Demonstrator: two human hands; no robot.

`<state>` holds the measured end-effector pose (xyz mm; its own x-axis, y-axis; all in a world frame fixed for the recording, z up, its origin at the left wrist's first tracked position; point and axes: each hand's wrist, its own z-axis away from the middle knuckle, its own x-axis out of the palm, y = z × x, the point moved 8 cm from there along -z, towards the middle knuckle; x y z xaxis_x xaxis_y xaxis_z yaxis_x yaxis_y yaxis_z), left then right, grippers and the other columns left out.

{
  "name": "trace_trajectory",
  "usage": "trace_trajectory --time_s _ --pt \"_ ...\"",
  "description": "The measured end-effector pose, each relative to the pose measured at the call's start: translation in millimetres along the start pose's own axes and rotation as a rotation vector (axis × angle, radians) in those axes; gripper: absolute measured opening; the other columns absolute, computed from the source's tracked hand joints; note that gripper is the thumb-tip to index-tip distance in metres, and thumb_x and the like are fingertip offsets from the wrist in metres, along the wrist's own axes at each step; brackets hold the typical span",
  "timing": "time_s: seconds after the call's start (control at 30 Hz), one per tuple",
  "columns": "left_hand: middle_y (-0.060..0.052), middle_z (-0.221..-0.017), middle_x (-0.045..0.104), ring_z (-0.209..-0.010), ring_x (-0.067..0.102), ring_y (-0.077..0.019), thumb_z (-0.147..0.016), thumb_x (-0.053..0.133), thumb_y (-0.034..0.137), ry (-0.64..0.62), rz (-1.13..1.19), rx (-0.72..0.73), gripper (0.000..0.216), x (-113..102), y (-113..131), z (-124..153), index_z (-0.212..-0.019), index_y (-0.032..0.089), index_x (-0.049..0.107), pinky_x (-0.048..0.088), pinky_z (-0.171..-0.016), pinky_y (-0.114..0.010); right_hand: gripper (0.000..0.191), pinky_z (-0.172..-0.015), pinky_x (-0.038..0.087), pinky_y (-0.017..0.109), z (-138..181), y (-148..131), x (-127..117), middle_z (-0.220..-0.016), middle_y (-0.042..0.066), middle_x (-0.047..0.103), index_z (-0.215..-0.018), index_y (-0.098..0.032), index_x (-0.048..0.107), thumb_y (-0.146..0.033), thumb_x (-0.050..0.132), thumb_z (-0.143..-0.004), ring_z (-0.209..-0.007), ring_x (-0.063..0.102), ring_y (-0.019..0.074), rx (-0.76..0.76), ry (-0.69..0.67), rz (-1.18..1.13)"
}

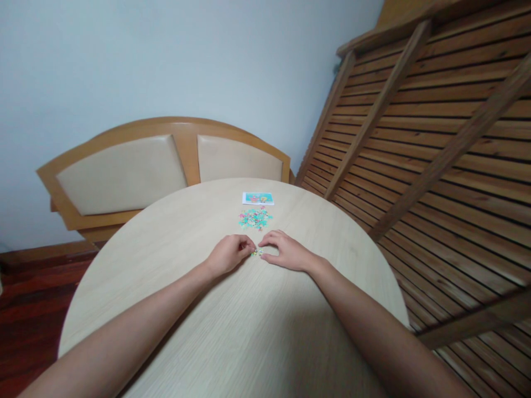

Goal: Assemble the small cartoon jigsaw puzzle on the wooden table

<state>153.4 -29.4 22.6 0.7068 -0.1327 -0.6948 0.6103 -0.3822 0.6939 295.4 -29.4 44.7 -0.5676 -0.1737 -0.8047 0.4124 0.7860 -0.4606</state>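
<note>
A few small jigsaw pieces [260, 252], yellow, white and green, lie on the table between my two hands. My left hand [230, 253] is at their left side, its thumb and forefinger pinched on a jigsaw piece at the edge of the group; the fingertips partly cover it. From the right, my right hand [287, 251] curves around the same pieces with thumb and fingers apart, holding nothing. Just beyond the hands is a loose pile of jigsaw pieces [254, 219], mostly turquoise with some pink and white. Behind that lies a picture card [258, 198] with pink and yellow cartoon figures.
Everything rests on a round, pale wooden table [186, 354]. A wooden headboard with cream panels [124, 176] stands against the wall behind it. On the right, a large slatted wooden frame [415, 149] leans close to the table's edge.
</note>
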Motion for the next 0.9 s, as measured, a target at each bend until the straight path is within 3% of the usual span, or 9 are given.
trace_trajectory --time_s 0.23,0.43,0.9 --pt "-0.004 -0.085 0.077 -0.071 0.065 -0.0180 -0.091 0.058 0.031 -0.003 -0.137 0.039 0.024 0 12 1 -0.094 0.020 0.079 0.044 -0.065 -0.024 0.016 -0.100 0.044 0.038 -2 4 5 -0.104 0.006 0.068 -0.100 -0.021 0.070 -0.024 0.071 -0.084 -0.107 0.059 0.0219 0.029 -0.005 -0.063" --pt "-0.004 -0.095 0.078 -0.083 0.069 -0.0200 -0.091 0.059 0.028 0.027 -0.161 0.080 0.022 4 13 -1 -0.094 0.021 0.080 0.047 -0.073 -0.025 0.024 -0.099 0.044 0.040 1 19 7 -0.107 0.007 0.066 -0.100 -0.020 0.068 -0.026 0.076 -0.078 -0.108 0.059 0.0233 0.154 0.054 -0.037" --pt "-0.003 -0.088 0.077 -0.075 0.066 -0.0177 -0.089 0.057 0.030 0.060 -0.199 0.032 0.023 5 10 -4 -0.092 0.022 0.079 0.045 -0.066 -0.025 0.019 -0.102 0.042 0.040 0 18 8 -0.109 0.007 0.066 -0.095 -0.020 0.068 -0.025 0.076 -0.078 -0.109 0.059 0.0223 0.151 0.050 -0.064"
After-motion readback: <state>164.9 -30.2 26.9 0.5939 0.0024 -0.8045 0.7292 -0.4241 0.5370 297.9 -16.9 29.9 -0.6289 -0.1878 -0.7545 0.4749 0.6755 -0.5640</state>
